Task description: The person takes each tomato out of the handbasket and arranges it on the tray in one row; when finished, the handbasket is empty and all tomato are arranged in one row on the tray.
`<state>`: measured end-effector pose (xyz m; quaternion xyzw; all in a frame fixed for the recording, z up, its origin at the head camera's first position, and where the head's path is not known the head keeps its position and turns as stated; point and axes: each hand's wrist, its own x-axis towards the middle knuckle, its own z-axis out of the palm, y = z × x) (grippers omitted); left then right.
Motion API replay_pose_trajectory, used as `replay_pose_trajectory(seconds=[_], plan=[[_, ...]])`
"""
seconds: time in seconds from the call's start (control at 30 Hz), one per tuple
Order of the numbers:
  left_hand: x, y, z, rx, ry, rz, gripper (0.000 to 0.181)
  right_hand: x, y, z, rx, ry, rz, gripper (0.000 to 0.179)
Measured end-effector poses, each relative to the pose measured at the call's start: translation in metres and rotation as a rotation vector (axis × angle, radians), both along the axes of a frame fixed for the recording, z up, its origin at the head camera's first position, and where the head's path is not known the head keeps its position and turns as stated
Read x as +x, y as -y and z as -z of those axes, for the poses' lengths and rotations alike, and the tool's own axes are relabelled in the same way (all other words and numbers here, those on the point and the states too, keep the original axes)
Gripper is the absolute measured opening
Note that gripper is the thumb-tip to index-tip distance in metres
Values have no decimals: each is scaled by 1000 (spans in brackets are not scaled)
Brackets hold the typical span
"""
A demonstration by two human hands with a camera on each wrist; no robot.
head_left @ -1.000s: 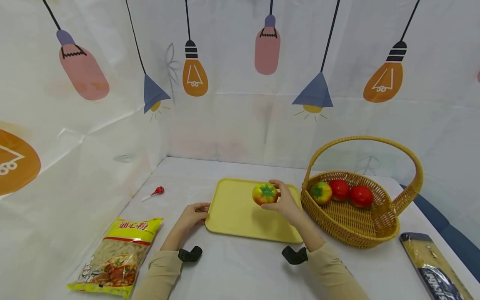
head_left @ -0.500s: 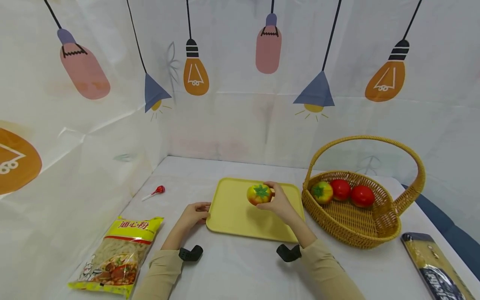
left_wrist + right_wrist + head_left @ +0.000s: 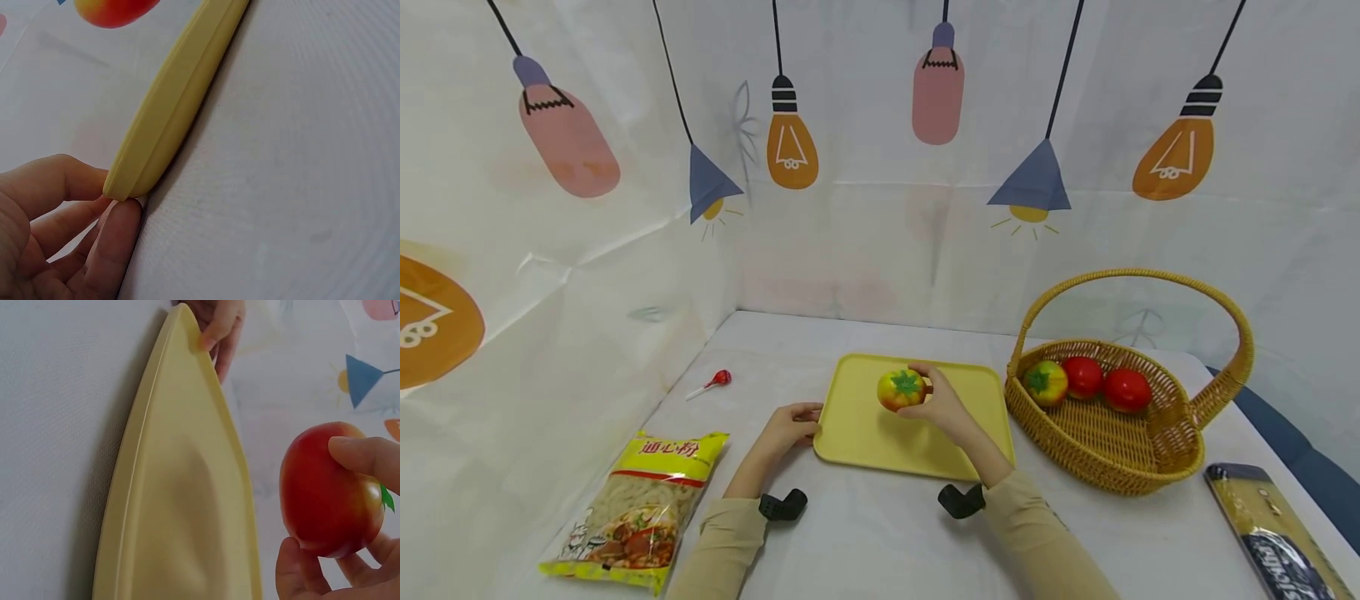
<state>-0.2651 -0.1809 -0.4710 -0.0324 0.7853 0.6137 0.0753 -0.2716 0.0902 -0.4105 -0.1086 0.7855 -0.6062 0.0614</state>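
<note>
Above the yellow tray [image 3: 865, 442], my right hand [image 3: 946, 410] holds a tomato [image 3: 901, 390] that is yellow and red with a green leafy top. Its red underside [image 3: 328, 494] shows in the right wrist view, with thumb and fingertips around it and a gap between it and the tray. My left hand [image 3: 787, 433] pinches the tray's left edge. Close up in the left wrist view, the left fingers [image 3: 115, 234] meet the tray rim [image 3: 165, 119] from both sides. The tray lies on the white table.
On the right stands a wicker basket [image 3: 1097, 450] with a tall handle, holding one yellow-green tomato [image 3: 1045, 383] and two red ones [image 3: 1126, 390]. A gold package [image 3: 1273, 529] lies at front right. A pasta bag [image 3: 636, 517] and a red lollipop [image 3: 721, 377] are at left.
My right hand has carried the tomato leftward over the tray, from its right part toward its middle. The left hand keeps its place at the tray edge.
</note>
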Motion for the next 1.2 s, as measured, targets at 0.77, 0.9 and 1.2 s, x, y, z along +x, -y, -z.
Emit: replay_pose_trajectory(seconds=[0.77,0.9,1.2], plan=[[0,2,-2,-10,0,16,45,-22,34,19,95,17,-36,74],[-2,3,0,-4,2,21,45,-25,40,20,116,12,-75,75],[-2,2,0,6,12,23,46,-31,51,22,170,11,-129,73]])
